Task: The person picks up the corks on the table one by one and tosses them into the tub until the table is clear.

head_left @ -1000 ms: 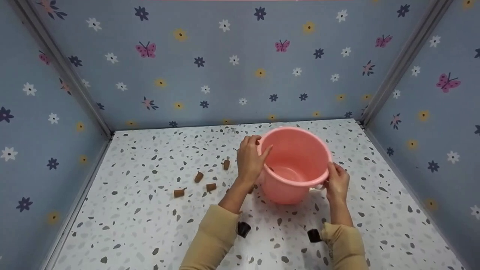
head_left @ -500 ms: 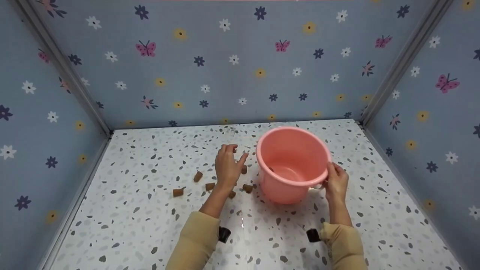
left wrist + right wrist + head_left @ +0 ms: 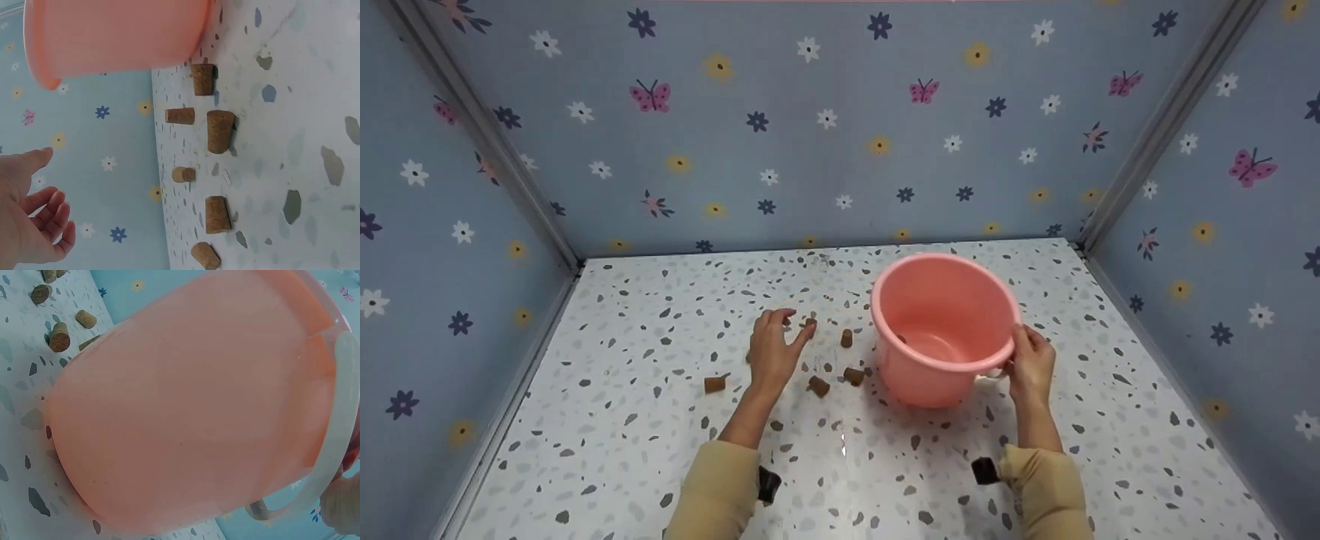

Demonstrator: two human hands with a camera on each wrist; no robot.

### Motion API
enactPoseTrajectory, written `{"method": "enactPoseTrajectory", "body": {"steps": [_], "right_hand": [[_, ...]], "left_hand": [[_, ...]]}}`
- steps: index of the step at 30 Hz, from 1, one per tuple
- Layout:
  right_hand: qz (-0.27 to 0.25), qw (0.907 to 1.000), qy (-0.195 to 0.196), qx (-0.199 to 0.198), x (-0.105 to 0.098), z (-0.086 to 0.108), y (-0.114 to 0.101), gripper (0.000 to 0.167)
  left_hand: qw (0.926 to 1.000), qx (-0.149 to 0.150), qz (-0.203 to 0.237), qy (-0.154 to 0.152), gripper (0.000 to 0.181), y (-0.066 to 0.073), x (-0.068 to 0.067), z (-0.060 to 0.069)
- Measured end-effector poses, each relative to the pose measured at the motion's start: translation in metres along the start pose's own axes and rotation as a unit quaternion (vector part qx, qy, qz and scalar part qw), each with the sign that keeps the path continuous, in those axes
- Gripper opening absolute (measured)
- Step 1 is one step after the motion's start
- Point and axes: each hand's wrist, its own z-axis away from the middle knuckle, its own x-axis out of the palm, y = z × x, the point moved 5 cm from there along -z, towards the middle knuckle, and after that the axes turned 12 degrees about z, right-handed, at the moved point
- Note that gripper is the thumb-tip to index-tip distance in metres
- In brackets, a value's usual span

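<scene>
A pink bucket (image 3: pixel 937 382) stands tilted on the speckled surface in the head view. The right hand (image 3: pixel 1033 367) grips its rim on the right side, near the white handle (image 3: pixel 344 399). The left hand (image 3: pixel 772 352) is above the surface to the left of the bucket, empty, fingers loosely bent and thumb apart. Several brown corks lie around and below it, among them one cork (image 3: pixel 819 386), another cork (image 3: pixel 853 376) and one at the far left (image 3: pixel 715 384). In the left wrist view a cork (image 3: pixel 220 131) lies near the bucket (image 3: pixel 118 34). A small dark spot shows inside the bucket.
The white speckled surface (image 3: pixel 622 450) is bounded by a flowered back wall (image 3: pixel 825 150) and side walls (image 3: pixel 1245 247). Black devices (image 3: pixel 985 470) are on both wrists.
The left hand has let go of the bucket's left rim and moved left over the corks. More corks near the bucket show in the head view. The right hand and bucket have hardly moved.
</scene>
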Motion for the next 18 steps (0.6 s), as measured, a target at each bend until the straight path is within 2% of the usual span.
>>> {"method": "enactPoseTrajectory", "body": {"steps": [7, 18], "right_hand": [[0.001, 1.0000, 0.002, -0.009, 0.001, 0.000, 0.000, 0.037], [-0.001, 1.0000, -0.007, 0.000, 0.000, 0.000, 0.000, 0.041]], "left_hand": [[0.9998, -0.015, -0.009, -0.006, 0.038, -0.028, -0.018, 0.006], [0.9978, -0.065, -0.008, 0.005, 0.039, -0.061, -0.042, 0.013]]}}
